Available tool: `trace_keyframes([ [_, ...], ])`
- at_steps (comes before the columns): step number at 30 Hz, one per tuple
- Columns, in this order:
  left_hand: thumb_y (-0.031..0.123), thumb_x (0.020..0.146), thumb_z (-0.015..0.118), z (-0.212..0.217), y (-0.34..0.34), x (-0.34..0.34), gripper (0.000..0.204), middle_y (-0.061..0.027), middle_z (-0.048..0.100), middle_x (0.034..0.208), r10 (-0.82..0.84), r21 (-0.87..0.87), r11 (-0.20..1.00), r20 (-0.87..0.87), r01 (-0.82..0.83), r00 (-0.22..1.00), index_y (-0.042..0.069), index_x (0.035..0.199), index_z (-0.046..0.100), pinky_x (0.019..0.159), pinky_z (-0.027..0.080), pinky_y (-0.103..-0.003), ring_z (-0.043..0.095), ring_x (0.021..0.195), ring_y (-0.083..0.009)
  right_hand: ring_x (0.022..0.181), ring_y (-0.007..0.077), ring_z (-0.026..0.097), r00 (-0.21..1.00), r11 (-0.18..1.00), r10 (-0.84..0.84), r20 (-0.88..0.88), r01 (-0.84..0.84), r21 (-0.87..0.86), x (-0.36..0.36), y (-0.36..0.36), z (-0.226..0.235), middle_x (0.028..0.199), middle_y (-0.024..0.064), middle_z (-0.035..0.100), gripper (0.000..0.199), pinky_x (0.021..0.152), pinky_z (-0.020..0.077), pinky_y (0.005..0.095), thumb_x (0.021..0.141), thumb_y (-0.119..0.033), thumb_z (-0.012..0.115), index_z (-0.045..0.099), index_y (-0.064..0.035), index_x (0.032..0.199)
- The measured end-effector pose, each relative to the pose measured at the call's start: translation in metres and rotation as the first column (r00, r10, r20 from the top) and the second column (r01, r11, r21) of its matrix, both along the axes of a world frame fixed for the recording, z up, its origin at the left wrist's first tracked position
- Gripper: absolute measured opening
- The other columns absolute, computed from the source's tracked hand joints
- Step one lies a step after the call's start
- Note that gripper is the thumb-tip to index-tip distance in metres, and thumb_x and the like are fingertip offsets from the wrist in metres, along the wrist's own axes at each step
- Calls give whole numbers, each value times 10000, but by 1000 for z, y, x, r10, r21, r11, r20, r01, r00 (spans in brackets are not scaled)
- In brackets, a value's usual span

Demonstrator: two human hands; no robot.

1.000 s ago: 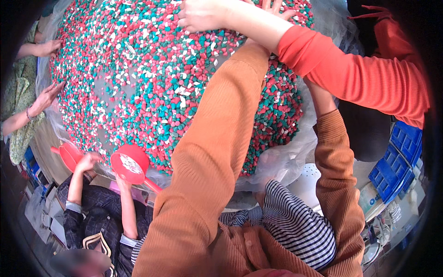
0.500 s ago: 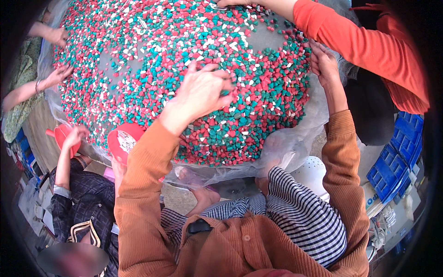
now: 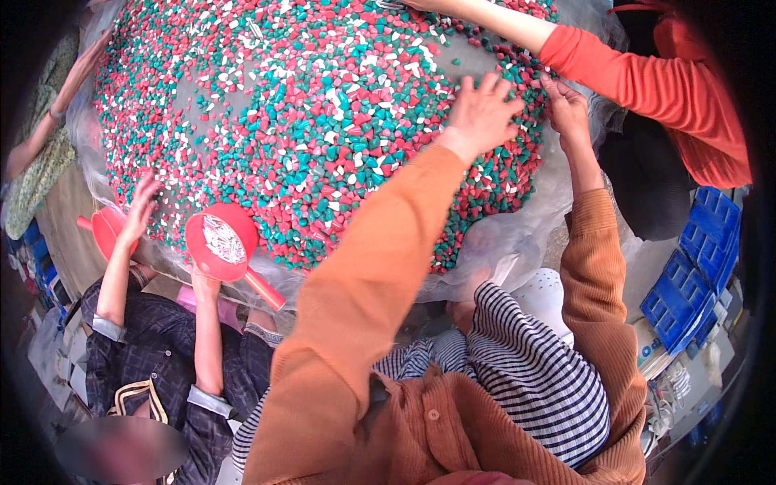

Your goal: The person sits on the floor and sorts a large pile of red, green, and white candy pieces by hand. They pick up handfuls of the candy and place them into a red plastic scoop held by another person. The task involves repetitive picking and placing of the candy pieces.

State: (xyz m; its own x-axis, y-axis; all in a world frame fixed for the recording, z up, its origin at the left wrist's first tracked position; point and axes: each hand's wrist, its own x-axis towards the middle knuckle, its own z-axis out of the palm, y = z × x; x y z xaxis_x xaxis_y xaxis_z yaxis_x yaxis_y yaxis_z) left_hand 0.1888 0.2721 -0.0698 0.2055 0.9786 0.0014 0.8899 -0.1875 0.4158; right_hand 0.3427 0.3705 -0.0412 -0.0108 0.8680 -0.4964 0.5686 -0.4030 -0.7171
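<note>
A wide heap of small red, green and white pebble-like pieces [image 3: 323, 121] covers the table. Over its right side my left hand [image 3: 485, 113] reaches out, fingers spread and holding nothing visible. At the heap's right edge, my right hand [image 3: 567, 111] has its thumb and fingers pinched together. What lies between those fingertips is too small to make out; the pieces and a clear plastic sheet [image 3: 537, 214] are beside them.
At left, a person in a dark shirt holds a red dipper [image 3: 246, 222] with white pieces inside; another red dipper [image 3: 109, 230] stands nearby. An orange sleeve [image 3: 638, 73] stretches over the far right. Blue crates [image 3: 687, 275] stand at right; another person's arm [image 3: 69, 93] is far left.
My left hand has swept right and slightly away from me across the heap. My right hand stays near the same edge. The neighbour's red dipper has swung out, showing its white contents.
</note>
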Motion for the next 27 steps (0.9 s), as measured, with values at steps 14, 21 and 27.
trace_keyframes([
  [14, 252, 779, 694, 102, -87, -159, 185, -41, 699, 872, -138, -262, 951, 118, 165, 983, 149, 920, 753, 861, 461, -425, 633, 921, -246, 851, 375, 681, 808, 819, 54, 587, -372, 437, 54, 19, -13, 868, 224, 694, 383, 755, 524, 428, 769, -411, 763, 736, -108, 1001],
  [21, 171, 851, 640, 66, -30, -138, 182, -125, 705, 877, 391, -29, 919, 192, -393, 900, 130, 994, 745, 716, 522, -410, 675, 764, -309, 807, 416, 663, 821, 668, 198, 536, -513, 539, 31, 13, -30, 835, 246, 678, 535, 715, 512, 466, 753, -526, 742, 709, -15, 909],
  [27, 117, 854, 621, 40, -10, -134, 162, -117, 683, 899, 432, 167, 867, 219, -469, 875, 127, 954, 748, 746, 532, -417, 671, 816, -323, 743, 415, 658, 585, 694, 205, 785, -652, 305, 7, -2, -17, 765, 223, 672, 407, 678, 517, 505, 840, -449, 676, 712, -54, 934],
])
